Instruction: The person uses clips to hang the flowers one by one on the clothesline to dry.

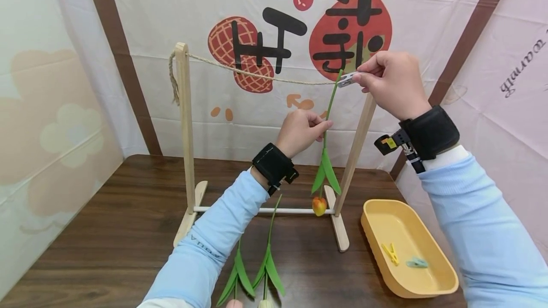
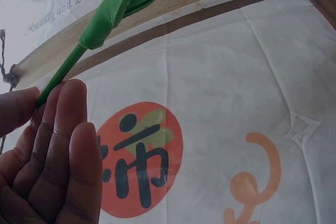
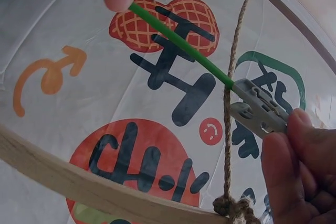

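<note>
While the right hand (image 1: 391, 84) pinches a grey clothespin (image 1: 346, 80) onto the string (image 1: 257, 74), the left hand (image 1: 299, 132) pinches the hanging tulip's stem (image 1: 330, 103), close beside the rack's right post (image 1: 357, 141).

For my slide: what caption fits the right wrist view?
Right hand clips a grey peg over stem and twine.

The pale backdrop cloth (image 2: 252, 66) reads "Beauty and warmth" in script, beside large black Korean lettering.
</note>
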Motion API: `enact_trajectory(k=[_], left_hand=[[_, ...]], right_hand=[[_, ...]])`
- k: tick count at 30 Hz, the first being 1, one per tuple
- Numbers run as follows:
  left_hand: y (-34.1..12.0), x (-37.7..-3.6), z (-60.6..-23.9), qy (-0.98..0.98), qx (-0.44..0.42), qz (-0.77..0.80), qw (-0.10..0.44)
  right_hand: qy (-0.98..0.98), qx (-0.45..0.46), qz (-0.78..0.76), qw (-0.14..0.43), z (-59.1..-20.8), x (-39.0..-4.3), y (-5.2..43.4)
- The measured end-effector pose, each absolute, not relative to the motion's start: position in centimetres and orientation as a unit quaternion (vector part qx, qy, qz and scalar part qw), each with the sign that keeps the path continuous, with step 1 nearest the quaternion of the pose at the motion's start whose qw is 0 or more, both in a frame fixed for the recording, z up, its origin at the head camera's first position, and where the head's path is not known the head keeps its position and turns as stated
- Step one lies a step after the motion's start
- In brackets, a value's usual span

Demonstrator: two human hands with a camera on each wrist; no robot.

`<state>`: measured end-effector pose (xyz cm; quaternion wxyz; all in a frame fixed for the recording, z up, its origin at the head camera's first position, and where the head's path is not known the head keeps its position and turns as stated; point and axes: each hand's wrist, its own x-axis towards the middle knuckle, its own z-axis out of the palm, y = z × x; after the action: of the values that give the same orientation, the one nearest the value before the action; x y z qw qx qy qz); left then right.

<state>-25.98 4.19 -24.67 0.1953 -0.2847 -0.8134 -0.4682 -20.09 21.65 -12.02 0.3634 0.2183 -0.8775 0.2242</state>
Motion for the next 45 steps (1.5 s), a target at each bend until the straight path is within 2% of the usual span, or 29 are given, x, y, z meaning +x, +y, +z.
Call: enact_trajectory(k=[18, 45], left_hand=[[4.6, -26.4, -24.9, -0.821, -0.291, -0.449, 0.200], [5.8, -26.9, -26.3, -0.827, -0.303, -0.426, 0.208]], right_hand=[[-0.910, 0.204, 0.240, 0.271, -10.4, -21.1, 21.4], [-0.931, 0.222, 0.158, 0.242, -10.8, -22.1, 21.6]])
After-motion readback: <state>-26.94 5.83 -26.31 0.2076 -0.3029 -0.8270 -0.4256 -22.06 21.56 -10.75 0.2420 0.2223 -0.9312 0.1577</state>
